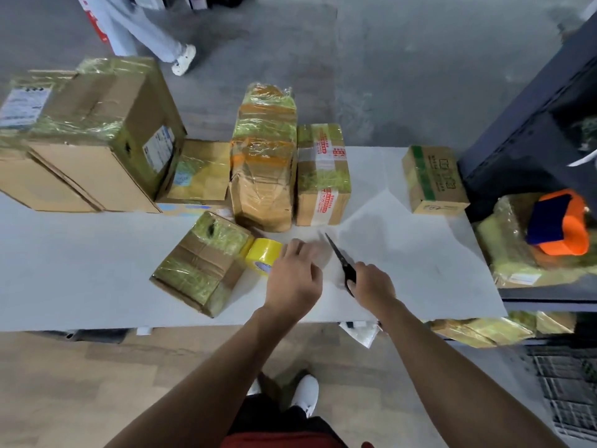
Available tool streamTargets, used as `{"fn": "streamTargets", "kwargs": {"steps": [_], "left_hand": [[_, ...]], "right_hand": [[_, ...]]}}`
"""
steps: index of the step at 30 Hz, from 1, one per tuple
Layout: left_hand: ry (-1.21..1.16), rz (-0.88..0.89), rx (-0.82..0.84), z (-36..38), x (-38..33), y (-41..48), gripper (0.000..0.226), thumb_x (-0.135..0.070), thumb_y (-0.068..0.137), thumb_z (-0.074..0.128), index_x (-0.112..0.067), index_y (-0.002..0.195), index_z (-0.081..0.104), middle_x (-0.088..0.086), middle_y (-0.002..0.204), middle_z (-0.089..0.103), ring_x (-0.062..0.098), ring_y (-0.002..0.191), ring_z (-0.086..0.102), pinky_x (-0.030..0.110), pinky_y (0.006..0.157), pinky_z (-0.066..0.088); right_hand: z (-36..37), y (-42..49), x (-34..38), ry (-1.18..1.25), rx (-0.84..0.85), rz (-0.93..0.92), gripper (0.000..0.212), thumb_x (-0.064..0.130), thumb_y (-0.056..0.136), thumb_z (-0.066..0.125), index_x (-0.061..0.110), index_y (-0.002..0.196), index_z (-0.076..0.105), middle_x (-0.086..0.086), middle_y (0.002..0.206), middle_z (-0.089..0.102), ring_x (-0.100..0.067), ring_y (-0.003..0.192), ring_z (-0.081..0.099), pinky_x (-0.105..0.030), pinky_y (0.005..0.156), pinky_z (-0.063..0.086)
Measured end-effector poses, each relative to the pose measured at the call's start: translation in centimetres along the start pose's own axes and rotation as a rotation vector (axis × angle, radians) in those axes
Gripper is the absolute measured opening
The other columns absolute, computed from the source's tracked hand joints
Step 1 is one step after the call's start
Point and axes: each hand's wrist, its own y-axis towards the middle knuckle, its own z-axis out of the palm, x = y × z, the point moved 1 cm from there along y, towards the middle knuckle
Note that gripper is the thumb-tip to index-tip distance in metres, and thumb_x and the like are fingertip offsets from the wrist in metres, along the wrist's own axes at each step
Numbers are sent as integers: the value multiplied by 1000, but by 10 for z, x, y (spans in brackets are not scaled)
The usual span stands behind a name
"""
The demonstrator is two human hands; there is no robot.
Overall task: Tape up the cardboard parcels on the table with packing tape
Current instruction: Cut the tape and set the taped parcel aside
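Right hand (371, 286) grips scissors (340, 257) with curled fingers, ready to cut. Left hand (292, 282) has loose, empty fingers at tape roll (262, 253) by parcel (200, 265).

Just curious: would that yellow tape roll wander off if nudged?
Likely yes: the yellow tape roll seems to rest on its round rim. The small parcel beside it would probably block that side. Its glossy wrap may feel slick.

Tape roll (262, 255) right of near parcel (200, 263), scissors (339, 253) further right, parcels (263, 176) behind
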Motion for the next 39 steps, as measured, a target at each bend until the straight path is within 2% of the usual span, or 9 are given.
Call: {"fn": "streamTargets", "kwargs": {"steps": [5, 8, 12, 15, 17, 26, 30, 33, 39], "left_hand": [[-248, -519, -129, -23, 31, -2, 7, -11, 90, 49, -6, 92, 54, 5, 88, 56, 25, 82, 50, 32, 66, 34], [-576, -947, -106, -29, 57, -3, 26, -24, 86, 46, 0, 92, 54, 18, 88, 62, 35, 79, 58, 39, 66, 48], [-993, -1208, -50, -33, 68, 3, 18, -23, 96, 44, -10, 87, 52, 13, 96, 57, 25, 80, 61, 32, 61, 50], [-1127, -1252, -82, -30, 71, 7, 23, -28, 97, 51, -7, 104, 53, 15, 107, 60, 27, 94, 66, 36, 67, 54], [-1180, -1262, -110, -25, 74, 12, 26, -31, 95, 59, -6, 100, 56, 11, 99, 63, 26, 95, 67, 37, 71, 55], [-1060, -1132, 25, -37, 85, 11, 16, -22, 91, 67, -10, 89, 57, 1, 65, 59, 7, 38, 58, 26, 62, 44], [-971, -1103, 83, -48, 95, 6, 10, -23, 91, 67, -17, 87, 60, -8, 54, 61, 5, 44, 58, 25, 63, 42], [-934, -1093, 84, -51, 101, 4, 6, -21, 90, 67, -18, 91, 62, -2, 66, 62, 9, 50, 58, 23, 60, 42], [-906, -1060, 123, -53, 107, -2, 4, -19, 91, 67, -19, 92, 63, 0, 75, 64, 11, 55, 59, 22, 58, 45]], "right_hand": [[-35, -11, 19, 400, 86, -188, 18, 15, 93, 55, 15, 110, 57, -9, 85, 69, -30, 81, 62, -33, 66, 45], [-60, -10, 44, 481, 128, -249, 22, 9, 92, 58, 21, 110, 54, -12, 90, 71, -32, 88, 64, -37, 76, 51], [-82, 1, 85, 461, 172, -318, 25, 15, 95, 59, 21, 119, 53, -11, 99, 69, -27, 92, 63, -32, 74, 48], [-92, 6, 108, 413, 202, -371, 31, 17, 96, 59, 19, 126, 54, -3, 104, 68, -21, 94, 62, -24, 76, 46], [-97, 10, 117, 393, 237, -397, 35, 19, 96, 61, 20, 130, 55, 2, 106, 66, -15, 95, 62, -20, 75, 47], [-127, 48, 120, 145, 444, -501, 30, 24, 89, 69, 32, 117, 61, 9, 98, 71, -12, 92, 66, -22, 73, 48], [-140, 61, 121, -59, 446, -554, 40, 48, 76, 80, 35, 111, 66, 20, 90, 70, -7, 88, 65, -29, 80, 51], [-148, 69, 113, -110, 516, -576, 43, 53, 74, 79, 38, 113, 68, 23, 92, 69, -4, 88, 65, -29, 83, 53], [-151, 78, 110, -197, 582, -587, 30, 53, 80, 74, 38, 106, 71, 7, 93, 73, -9, 85, 65, -26, 78, 49]]}}
